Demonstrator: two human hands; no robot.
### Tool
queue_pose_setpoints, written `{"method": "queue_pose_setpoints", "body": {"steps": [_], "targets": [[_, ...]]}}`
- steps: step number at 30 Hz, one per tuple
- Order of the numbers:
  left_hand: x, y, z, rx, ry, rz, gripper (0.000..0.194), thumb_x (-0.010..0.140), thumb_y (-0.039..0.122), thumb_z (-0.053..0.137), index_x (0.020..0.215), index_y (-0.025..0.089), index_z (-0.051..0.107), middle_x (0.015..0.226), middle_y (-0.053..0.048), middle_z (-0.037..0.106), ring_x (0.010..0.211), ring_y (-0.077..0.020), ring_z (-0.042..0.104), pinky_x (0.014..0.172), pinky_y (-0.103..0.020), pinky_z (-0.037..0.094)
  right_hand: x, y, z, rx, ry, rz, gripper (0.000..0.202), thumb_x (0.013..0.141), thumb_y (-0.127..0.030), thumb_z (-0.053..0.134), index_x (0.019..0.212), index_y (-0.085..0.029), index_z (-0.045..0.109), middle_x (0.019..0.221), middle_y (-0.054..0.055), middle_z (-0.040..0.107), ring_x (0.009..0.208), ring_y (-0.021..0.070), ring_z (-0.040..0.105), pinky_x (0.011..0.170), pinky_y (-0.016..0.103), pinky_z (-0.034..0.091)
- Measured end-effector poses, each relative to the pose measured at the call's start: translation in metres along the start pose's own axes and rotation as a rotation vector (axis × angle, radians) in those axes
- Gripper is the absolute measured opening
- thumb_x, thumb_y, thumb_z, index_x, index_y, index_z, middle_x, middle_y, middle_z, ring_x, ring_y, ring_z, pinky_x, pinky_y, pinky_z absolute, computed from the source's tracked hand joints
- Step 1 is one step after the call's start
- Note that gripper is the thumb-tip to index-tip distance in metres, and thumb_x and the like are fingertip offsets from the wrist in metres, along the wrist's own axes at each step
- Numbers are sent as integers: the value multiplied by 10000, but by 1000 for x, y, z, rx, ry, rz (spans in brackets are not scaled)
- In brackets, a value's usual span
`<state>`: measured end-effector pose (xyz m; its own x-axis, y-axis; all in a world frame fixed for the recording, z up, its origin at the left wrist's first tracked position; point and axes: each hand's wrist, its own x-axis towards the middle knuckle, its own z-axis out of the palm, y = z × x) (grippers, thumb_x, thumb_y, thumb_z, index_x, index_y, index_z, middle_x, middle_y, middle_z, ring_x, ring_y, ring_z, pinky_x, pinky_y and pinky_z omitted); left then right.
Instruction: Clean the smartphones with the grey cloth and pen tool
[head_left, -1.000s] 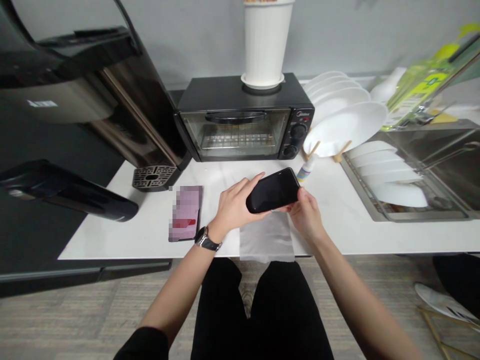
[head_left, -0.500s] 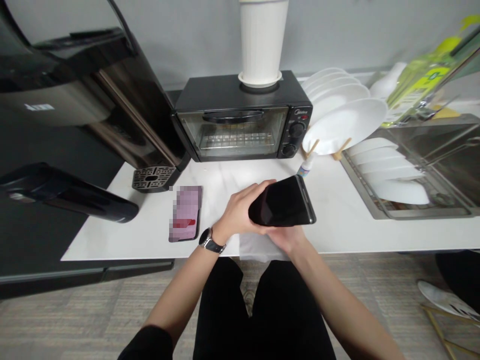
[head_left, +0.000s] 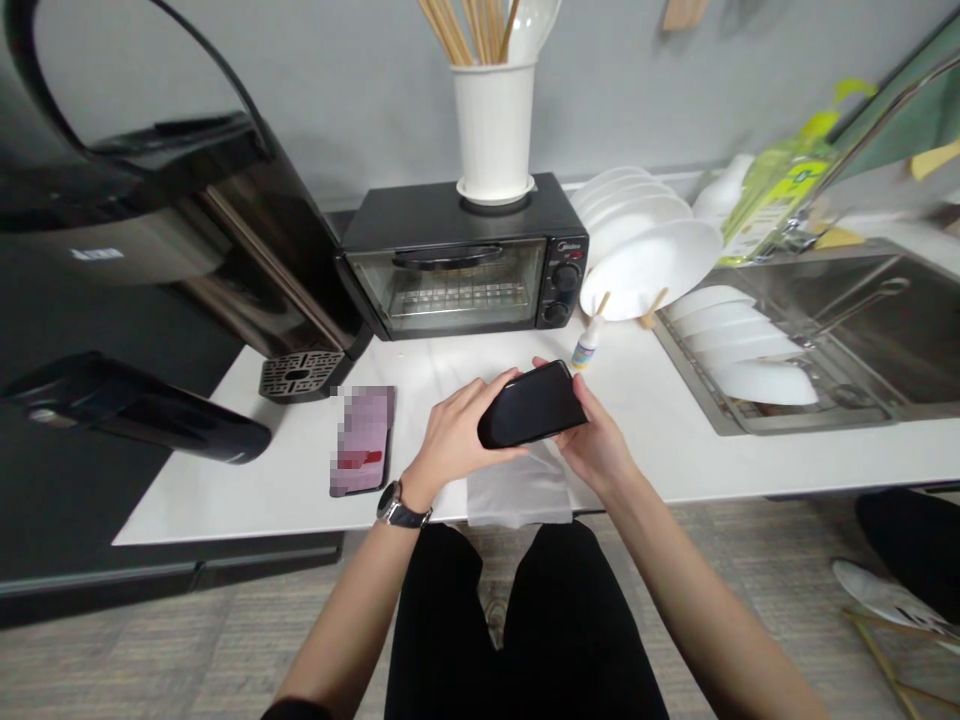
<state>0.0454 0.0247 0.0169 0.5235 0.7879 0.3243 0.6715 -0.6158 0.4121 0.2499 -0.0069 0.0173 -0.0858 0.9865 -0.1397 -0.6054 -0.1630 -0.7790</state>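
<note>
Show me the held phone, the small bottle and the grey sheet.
Held phone (head_left: 531,405): head view, middle of its dark face.
Small bottle (head_left: 586,347): head view, middle of its body.
Grey sheet (head_left: 519,492): head view, its visible upper surface.

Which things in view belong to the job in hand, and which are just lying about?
In the job:
- dark phone, held in left hand and right hand
- cloth, probably
- small bottle, perhaps

Lying about:
- other phone
- oven
- plates
- bowls

wall (head_left: 337,80): grey | countertop (head_left: 675,455): white, against wall | floor (head_left: 187,650): streaked grey-beige
</note>
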Motion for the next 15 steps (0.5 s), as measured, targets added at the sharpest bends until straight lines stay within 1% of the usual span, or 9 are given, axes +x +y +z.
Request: {"method": "queue_pose_setpoints", "body": {"steps": [2,4,5,7,9,11,13,15], "targets": [[-2,3,-1,-34,-15,-16,1136,703,715,873,1649,369,348,1149,-36,666,1063,-299,707,909,-372,556,-3,0,-1,36,-22,42,519,849,-667,748,1238,-324,764,1268,-1,784,1245,278,694,973,394,597],[-3,6,-2,-67,-23,-32,1158,683,700,893,1650,369,350,1178,-42,659,1075,-306,705,924,-386,560,-5,0,0,29,-25,35,519,858,-669,733,1244,-322,750,1256,3,780,1187,269,707,925,386,605],[-3,8,-3,-91,-20,-41,1147,688,668,905,1649,367,354,1193,-44,656,1084,-305,704,934,-389,563,-5,0,0,0,-9,-2,507,867,-659,731,1244,-320,738,1231,5,779,1139,261,714,894,377,606],[-4,10,-2,-160,5,-52,1091,716,575,916,1639,364,374,1230,-44,652,1112,-293,702,965,-384,565,-6,1,1,-98,55,-130,437,882,-605,751,1224,-337,704,1119,-12,770,978,222,715,789,333,594],[-6,12,0,-234,42,-52,1030,744,476,909,1628,355,394,1299,-51,648,1174,-281,693,1023,-378,556,-6,0,1,-213,114,-266,322,910,-550,756,1156,-360,672,945,-42,720,771,172,653,658,280,543],[-8,14,2,-292,64,-39,982,764,400,893,1617,345,410,1391,-61,641,1257,-279,671,1099,-384,529,-5,-1,-1,-325,119,-338,235,941,-542,726,1071,-355,667,815,-50,647,642,152,561,581,264,493],[-10,14,6,-338,81,-20,923,775,359,880,1590,327,447,1445,-70,643,1311,-286,652,1154,-408,501,-6,-1,-4,-423,89,-361,238,945,-546,714,1038,-328,700,841,-26,658,653,159,560,596,284,512],[-12,13,11,-389,132,-18,868,784,369,871,1557,290,484,1464,-90,645,1344,-305,634,1175,-447,492,-7,0,-8,-476,69,-354,276,925,-532,739,1094,-314,733,967,-2,711,702,168,608,652,315,562]]}}
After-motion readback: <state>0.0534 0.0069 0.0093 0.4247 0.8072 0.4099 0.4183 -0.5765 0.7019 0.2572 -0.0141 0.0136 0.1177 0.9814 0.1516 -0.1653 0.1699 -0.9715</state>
